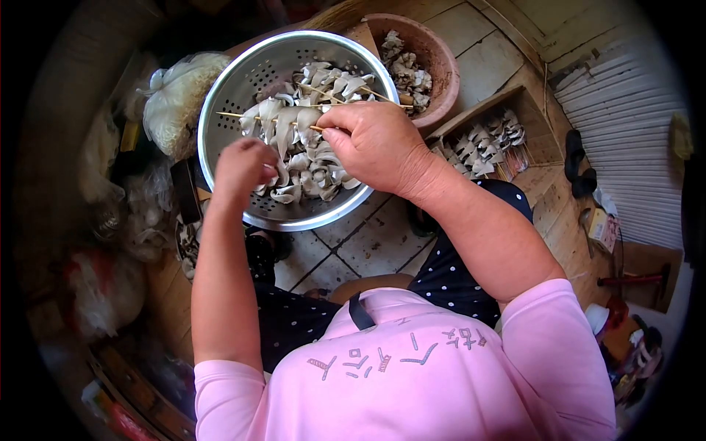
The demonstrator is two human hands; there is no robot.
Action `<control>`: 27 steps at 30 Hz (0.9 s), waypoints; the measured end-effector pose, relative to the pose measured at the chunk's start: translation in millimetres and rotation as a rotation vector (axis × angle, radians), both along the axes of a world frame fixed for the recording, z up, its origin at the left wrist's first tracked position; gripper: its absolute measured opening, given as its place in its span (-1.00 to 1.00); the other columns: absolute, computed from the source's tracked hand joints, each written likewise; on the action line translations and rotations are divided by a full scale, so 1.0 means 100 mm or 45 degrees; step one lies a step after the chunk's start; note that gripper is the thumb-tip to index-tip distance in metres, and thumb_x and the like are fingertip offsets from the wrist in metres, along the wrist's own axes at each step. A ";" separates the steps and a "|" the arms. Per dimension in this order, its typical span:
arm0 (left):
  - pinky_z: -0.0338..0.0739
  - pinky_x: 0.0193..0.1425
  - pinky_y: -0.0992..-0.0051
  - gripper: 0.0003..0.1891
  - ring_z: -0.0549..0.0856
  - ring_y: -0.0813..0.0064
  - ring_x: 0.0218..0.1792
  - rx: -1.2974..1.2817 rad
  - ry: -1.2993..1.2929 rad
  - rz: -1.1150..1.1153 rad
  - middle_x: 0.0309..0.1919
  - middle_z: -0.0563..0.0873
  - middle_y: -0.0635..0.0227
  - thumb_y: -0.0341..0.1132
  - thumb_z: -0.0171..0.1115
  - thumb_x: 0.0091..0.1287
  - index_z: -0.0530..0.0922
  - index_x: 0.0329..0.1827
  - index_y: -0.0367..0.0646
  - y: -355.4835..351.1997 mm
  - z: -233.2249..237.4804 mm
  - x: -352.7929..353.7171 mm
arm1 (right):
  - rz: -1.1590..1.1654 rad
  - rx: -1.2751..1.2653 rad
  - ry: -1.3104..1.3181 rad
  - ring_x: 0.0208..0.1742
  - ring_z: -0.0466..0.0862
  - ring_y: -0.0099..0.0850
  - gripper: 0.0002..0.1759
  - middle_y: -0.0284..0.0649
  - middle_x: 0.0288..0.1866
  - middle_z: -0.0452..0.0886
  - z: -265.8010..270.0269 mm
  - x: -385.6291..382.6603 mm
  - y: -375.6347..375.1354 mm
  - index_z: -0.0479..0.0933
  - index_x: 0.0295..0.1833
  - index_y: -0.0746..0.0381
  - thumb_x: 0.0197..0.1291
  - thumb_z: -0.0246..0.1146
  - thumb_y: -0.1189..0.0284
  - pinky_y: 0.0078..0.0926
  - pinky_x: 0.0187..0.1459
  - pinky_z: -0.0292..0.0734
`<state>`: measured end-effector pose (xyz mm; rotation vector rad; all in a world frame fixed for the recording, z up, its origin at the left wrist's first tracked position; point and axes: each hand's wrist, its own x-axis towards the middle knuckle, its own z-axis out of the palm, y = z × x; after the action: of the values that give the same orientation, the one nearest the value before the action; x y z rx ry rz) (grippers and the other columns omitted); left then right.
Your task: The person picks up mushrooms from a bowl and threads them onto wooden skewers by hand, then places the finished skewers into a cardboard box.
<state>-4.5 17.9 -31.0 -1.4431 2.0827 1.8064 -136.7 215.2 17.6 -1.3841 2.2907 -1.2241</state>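
Observation:
My right hand grips the blunt end of a wooden skewer over a metal colander. Several grey-white pieces, looking like oyster mushroom, are threaded along it, and its tip points left. Lower left of the skewer, my left hand is closed, with the fingers curled inward; what they hold, if anything, is hidden. Loose mushroom pieces fill the colander beneath both hands. More skewers lie across the pile at the back.
A reddish-brown basin with mushroom scraps stands behind the colander. At right, a wooden box holds loaded skewers. A plastic bag with pale contents sits left. Tiled floor shows below, between my knees.

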 end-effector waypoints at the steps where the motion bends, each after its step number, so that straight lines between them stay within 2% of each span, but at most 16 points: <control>1: 0.67 -0.29 0.39 -0.83 0.74 0.39 -0.40 0.137 0.150 0.128 -0.37 0.70 0.25 -0.36 0.19 0.22 0.61 -0.23 -0.28 -0.11 0.02 0.02 | 0.000 -0.001 0.000 -0.23 0.72 -0.10 -0.82 -0.05 -0.29 0.71 0.00 0.00 0.00 0.67 -0.19 0.27 0.20 0.24 0.41 -0.26 -0.16 0.62; 4: 0.72 -0.15 0.34 -0.80 0.73 0.32 -0.36 0.475 0.602 0.561 -0.27 0.70 0.21 -0.36 0.20 0.26 0.55 -0.13 -0.28 -0.21 0.13 0.05 | 0.018 -0.010 -0.014 -0.22 0.72 -0.11 -0.82 -0.05 -0.29 0.71 0.01 0.00 -0.01 0.67 -0.19 0.27 0.20 0.24 0.41 -0.26 -0.15 0.63; 5: 0.71 -0.03 0.27 -0.82 0.73 0.28 -0.26 0.547 0.703 0.586 -0.23 0.70 0.18 -0.38 0.20 0.27 0.53 -0.13 -0.27 -0.29 0.10 0.08 | 0.023 -0.010 -0.007 -0.22 0.72 -0.11 -0.82 -0.06 -0.29 0.71 0.01 0.00 -0.01 0.67 -0.19 0.27 0.20 0.23 0.41 -0.26 -0.15 0.63; 8: 0.70 0.04 0.21 -0.81 0.73 0.29 -0.18 0.640 0.836 0.686 -0.20 0.71 0.15 -0.40 0.18 0.27 0.52 -0.10 -0.28 -0.25 0.13 0.09 | 0.028 -0.002 -0.003 -0.22 0.72 -0.11 -0.81 -0.06 -0.28 0.71 0.00 0.02 -0.02 0.67 -0.18 0.26 0.19 0.23 0.42 -0.26 -0.13 0.63; 9: 0.69 0.08 0.17 -0.79 0.71 0.31 -0.12 0.663 0.855 0.711 -0.18 0.71 0.14 -0.40 0.17 0.28 0.52 -0.07 -0.29 -0.27 0.08 0.10 | 0.026 0.004 -0.006 -0.22 0.72 -0.11 -0.81 -0.06 -0.28 0.72 0.00 0.03 -0.03 0.67 -0.18 0.26 0.19 0.23 0.42 -0.26 -0.13 0.63; 16: 0.68 0.10 0.14 -0.79 0.73 0.32 -0.11 0.806 1.020 0.637 -0.22 0.74 0.21 -0.35 0.19 0.34 0.54 -0.05 -0.27 -0.24 0.13 0.12 | 0.053 0.007 0.016 -0.21 0.72 -0.11 -0.82 -0.06 -0.27 0.72 0.00 0.05 -0.06 0.67 -0.19 0.27 0.19 0.22 0.43 -0.26 -0.12 0.62; 18: 0.67 0.11 0.17 -0.78 0.74 0.31 -0.11 0.669 0.982 0.742 -0.24 0.75 0.23 -0.27 0.20 0.40 0.56 -0.06 -0.25 -0.22 0.12 0.09 | 0.060 0.004 0.019 -0.21 0.72 -0.11 -0.82 -0.07 -0.28 0.72 -0.01 0.05 -0.06 0.67 -0.19 0.27 0.19 0.23 0.43 -0.27 -0.12 0.62; 21: 0.66 0.11 0.22 -0.77 0.75 0.30 -0.11 0.720 1.031 0.847 -0.23 0.75 0.23 -0.23 0.20 0.42 0.58 -0.09 -0.24 -0.28 0.06 0.12 | 0.060 0.000 0.011 -0.22 0.72 -0.11 -0.82 -0.06 -0.28 0.72 -0.01 0.06 -0.06 0.67 -0.19 0.27 0.18 0.23 0.43 -0.28 -0.13 0.62; 25: 0.63 0.16 0.25 -0.81 0.73 0.31 -0.05 0.743 1.053 0.872 -0.19 0.76 0.25 -0.27 0.18 0.45 0.58 -0.07 -0.23 -0.35 0.05 0.15 | 0.052 -0.022 -0.002 -0.22 0.72 -0.12 -0.83 -0.06 -0.28 0.71 -0.01 0.05 -0.05 0.67 -0.18 0.27 0.19 0.24 0.43 -0.28 -0.13 0.63; 27: 0.65 0.11 0.27 -0.77 0.74 0.30 -0.12 0.732 1.094 0.864 -0.22 0.74 0.22 -0.25 0.21 0.43 0.59 -0.14 -0.28 -0.33 0.07 0.14 | 0.051 0.000 -0.006 -0.22 0.73 -0.12 -0.82 -0.06 -0.28 0.71 -0.01 0.04 -0.04 0.67 -0.18 0.27 0.20 0.24 0.43 -0.29 -0.14 0.63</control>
<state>10.0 -15.0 -24.4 -1.4088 0.9872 3.3736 -132.4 211.0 16.5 -1.4178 2.2488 -1.2142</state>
